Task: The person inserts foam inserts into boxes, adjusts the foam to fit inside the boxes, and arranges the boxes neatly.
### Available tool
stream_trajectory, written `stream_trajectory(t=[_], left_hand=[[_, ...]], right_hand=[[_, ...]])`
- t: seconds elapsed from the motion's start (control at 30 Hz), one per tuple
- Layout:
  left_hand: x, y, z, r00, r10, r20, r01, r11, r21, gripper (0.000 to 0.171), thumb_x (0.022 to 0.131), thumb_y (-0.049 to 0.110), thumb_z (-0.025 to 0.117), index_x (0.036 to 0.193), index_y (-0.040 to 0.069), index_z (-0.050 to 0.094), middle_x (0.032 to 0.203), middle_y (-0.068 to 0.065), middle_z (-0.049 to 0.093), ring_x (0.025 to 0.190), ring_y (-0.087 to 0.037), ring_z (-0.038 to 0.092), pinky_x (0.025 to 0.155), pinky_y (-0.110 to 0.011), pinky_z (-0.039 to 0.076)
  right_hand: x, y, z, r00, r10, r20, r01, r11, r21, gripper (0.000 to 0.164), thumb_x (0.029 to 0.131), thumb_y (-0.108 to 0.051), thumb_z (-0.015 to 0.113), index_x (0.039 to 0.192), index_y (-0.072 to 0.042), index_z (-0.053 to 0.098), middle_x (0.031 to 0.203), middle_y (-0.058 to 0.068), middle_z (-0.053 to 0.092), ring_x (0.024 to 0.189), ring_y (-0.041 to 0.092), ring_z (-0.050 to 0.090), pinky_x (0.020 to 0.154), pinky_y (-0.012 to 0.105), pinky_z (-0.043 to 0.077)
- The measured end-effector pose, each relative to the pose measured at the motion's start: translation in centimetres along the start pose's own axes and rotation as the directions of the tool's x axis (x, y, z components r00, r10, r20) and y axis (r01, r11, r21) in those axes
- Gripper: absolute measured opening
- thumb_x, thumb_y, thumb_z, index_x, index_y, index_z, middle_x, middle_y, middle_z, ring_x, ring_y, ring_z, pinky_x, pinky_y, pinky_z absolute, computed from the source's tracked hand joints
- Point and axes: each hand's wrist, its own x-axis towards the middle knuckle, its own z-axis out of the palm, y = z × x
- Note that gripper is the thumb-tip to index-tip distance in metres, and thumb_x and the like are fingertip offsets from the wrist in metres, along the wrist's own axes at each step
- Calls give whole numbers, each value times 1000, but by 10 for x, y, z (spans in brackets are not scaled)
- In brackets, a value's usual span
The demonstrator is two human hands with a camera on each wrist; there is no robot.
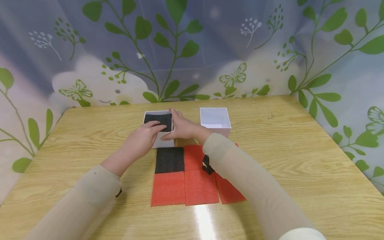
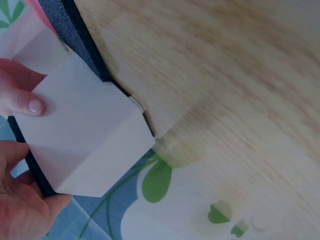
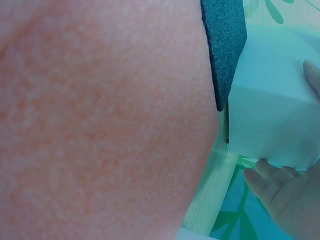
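A square white box (image 1: 163, 140) stands upright at the back of the table, a black square sheet (image 1: 163, 120) lying in its opening. My left hand (image 1: 139, 140) reaches over the front rim, its fairly straight fingers touching the sheet. On the box's right side my right hand (image 1: 186, 128) grips the wall, thumb at the front face and fingers toward the far corner. The left wrist view shows a black edge along the box's rim (image 2: 32, 162) and a thumb (image 2: 27, 102) on its white face. How deep the sheet sits is hidden by my fingers.
A second white box (image 1: 214, 116) stands upright to the right, its inner walls showing. In front lie a black square (image 1: 170, 160) and several red squares (image 1: 201, 186), side by side in rows, partly under my right forearm. A patterned curtain (image 1: 192, 66) borders the table's back.
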Motion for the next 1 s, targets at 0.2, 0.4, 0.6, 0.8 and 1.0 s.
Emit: stream_trajectory(t=[0.2,0.4,0.6,0.8,1.0], left_hand=[[3,-1,0,999,-21,36,22,1000,-11,34,97,6,45,129,6,57,131,-21,48,115,-36,51,86,-47,48],[5,-2,-1,998,-28,65,29,1000,-8,34,97,5,44,129,5,56,133,-21,47,118,-36,49,89,-47,46],[6,-2,-1,998,-13,62,13,1000,1,34,97,4,44,129,4,56,132,-22,48,117,-36,49,89,-47,46],[6,-3,-1,998,-7,62,7,1000,2,35,96,2,43,128,4,56,131,-22,48,117,-37,49,89,-47,46],[7,-2,0,998,-5,63,5,1000,5,34,97,3,42,128,4,56,131,-22,48,117,-36,49,90,-47,46]], right_hand=[[0,0,0,1000,-3,4,3,1000,-12,115,75,-41,76,149,-11,-7,153,15,0,139,27,14,108,42,26],[0,0,0,1000,-2,11,2,1000,0,114,76,-40,75,149,-12,-8,153,14,-2,139,26,12,108,42,26],[0,1,0,1000,-4,8,4,1000,-10,112,77,-39,75,149,-12,-6,153,14,1,138,26,17,107,42,27],[0,0,0,1000,-5,6,5,1000,-11,111,76,-40,75,148,-12,-5,152,15,3,136,27,21,106,42,29],[0,1,-1,1000,-6,7,6,1000,-3,110,77,-39,75,148,-12,-5,152,15,3,136,27,20,106,42,29]])
